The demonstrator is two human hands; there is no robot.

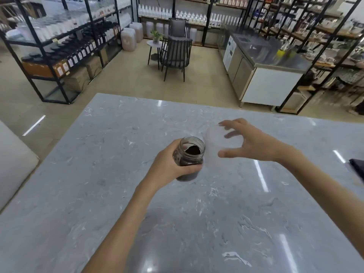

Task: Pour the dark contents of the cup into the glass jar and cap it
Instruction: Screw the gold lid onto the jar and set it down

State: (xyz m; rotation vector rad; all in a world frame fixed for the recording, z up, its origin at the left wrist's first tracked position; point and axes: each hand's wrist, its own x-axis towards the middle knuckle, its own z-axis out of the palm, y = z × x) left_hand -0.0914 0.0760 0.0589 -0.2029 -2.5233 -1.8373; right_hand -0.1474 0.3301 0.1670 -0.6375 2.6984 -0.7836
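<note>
While the left hand [173, 164] clamps the glass jar [190, 154], uncapped and dark-filled, it likely feels heavy, slick, breakable. The right hand [250, 141] spreads open over a faint clear cup [218, 137], probably light and flimsy; take it gently around its sides.

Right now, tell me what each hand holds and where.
The left hand wraps the glass jar around its lower body. The right hand holds nothing; its open grip is spread over a clear cup.

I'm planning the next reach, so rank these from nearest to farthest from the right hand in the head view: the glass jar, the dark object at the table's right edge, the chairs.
1. Glass jar, just left of the right hand, held by the left hand.
2. Dark object, at the table's right edge.
3. Chairs, across the floor beyond the table.
</note>
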